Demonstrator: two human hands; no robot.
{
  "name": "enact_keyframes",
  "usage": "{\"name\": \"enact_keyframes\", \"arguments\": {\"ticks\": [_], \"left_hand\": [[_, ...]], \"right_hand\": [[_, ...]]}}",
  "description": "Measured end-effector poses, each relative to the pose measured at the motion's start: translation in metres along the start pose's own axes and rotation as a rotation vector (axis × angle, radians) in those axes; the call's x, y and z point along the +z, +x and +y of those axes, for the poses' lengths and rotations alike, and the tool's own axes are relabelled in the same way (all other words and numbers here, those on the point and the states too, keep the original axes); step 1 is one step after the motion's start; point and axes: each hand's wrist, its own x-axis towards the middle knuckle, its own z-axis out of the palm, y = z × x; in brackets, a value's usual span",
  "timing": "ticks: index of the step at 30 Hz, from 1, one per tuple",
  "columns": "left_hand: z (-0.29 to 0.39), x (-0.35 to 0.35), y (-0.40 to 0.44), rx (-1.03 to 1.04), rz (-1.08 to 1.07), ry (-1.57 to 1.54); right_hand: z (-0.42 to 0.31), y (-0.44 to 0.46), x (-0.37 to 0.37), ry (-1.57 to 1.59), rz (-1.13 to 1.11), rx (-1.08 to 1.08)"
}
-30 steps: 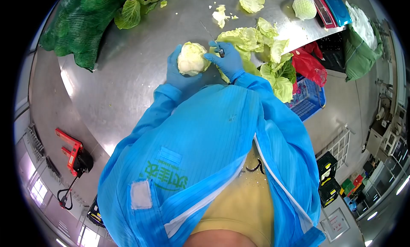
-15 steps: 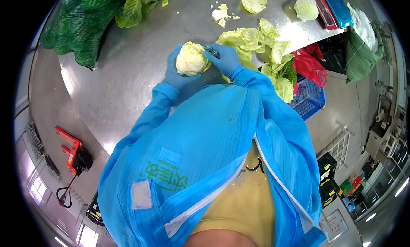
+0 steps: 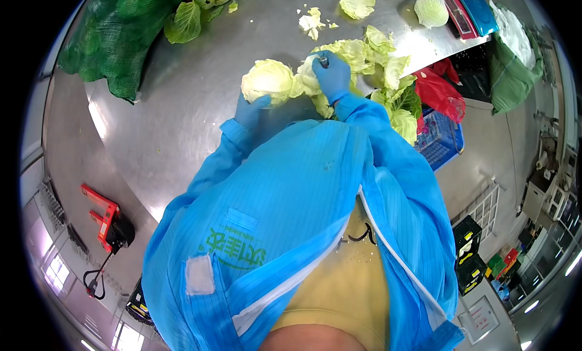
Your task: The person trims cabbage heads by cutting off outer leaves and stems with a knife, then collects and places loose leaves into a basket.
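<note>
Left hand is cupped, partly closed, round the near side of the cabbage, held at the near part of the steel table. Right hand is curled tight on a tool handle; a pale leaf is touched by it, attachment to the cabbage can't be told. Mesh sack, far left, is bulged by round lumps. Blue basket: contents can't be made out. Green sack: white material seen at its mouth.
</note>
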Motion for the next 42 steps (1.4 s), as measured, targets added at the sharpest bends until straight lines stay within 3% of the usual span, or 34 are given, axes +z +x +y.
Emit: {"name": "enact_keyframes", "arguments": {"ticks": [3,5,7,8,11,14,17,20,22,24,26,27,28,30,31,33,35,36,39,41,42], "left_hand": [[-0.004,-0.004,0.002,-0.128,-0.031,-0.189],[0.010,0.004,-0.002,-0.369,-0.073,-0.619],[0.015,0.008,-0.003,-0.351,-0.075,-0.597],[0.015,0.009,-0.002,-0.337,-0.077,-0.576],[0.014,0.012,0.002,-0.270,-0.084,-0.531],[0.029,0.025,-0.001,-0.282,-0.087,-0.468],[0.027,0.026,0.000,-0.305,-0.040,-0.520],[0.022,0.022,0.000,-0.303,-0.057,-0.490],[0.029,0.022,-0.002,-0.345,-0.067,-0.533],[0.030,0.014,0.000,-0.386,-0.077,-0.574],[0.023,0.000,0.007,-0.417,-0.605,-0.814],[0.029,0.004,0.008,-0.421,-0.610,-0.812],[0.040,0.009,0.008,-0.461,-0.447,-0.463],[0.044,0.015,0.006,-0.483,-0.279,-0.110],[0.037,0.020,0.005,-0.399,-0.378,-0.448],[0.035,0.032,0.002,-0.305,-0.474,-0.779],[0.045,0.046,0.001,-0.224,-0.353,-0.538],[0.051,0.054,-0.001,-0.185,-0.291,-0.419],[0.046,0.053,0.006,-0.110,-0.183,-0.182],[0.027,0.030,0.021,0.108,-0.412,0.180],[0.026,0.027,0.024,0.188,-0.484,0.296]], "right_hand": [[0.011,0.020,-0.017,0.128,-0.004,0.045],[0.008,0.024,-0.030,0.057,-0.060,0.071],[-0.010,0.016,-0.042,-0.014,0.127,-0.157],[-0.022,0.011,-0.047,-0.013,0.128,-0.160],[-0.051,-0.017,-0.044,0.117,0.053,-0.069],[-0.057,-0.033,-0.033,0.210,-0.089,-0.158],[-0.048,-0.033,-0.025,0.179,-0.246,0.003],[-0.031,-0.017,-0.032,0.400,-0.235,0.016],[-0.031,-0.005,-0.052,0.646,-0.340,0.232],[-0.013,0.005,-0.054,0.511,-0.223,0.156],[0.000,0.013,-0.055,0.285,-0.059,0.083],[0.004,0.016,-0.054,0.286,-0.053,0.084],[0.008,0.018,-0.053,0.261,0.020,0.074],[0.018,0.023,-0.049,0.241,0.093,0.059],[0.025,0.026,-0.048,0.230,0.083,0.090],[0.020,0.024,-0.051,0.224,0.077,0.119],[-0.008,0.009,-0.061,0.003,0.337,-0.161],[-0.020,0.002,-0.064,0.004,0.338,-0.162],[-0.050,-0.025,-0.061,0.315,-0.005,-0.092],[-0.065,-0.037,-0.062,0.534,-0.376,0.086],[-0.063,-0.037,-0.062,0.533,-0.371,0.086]]}}
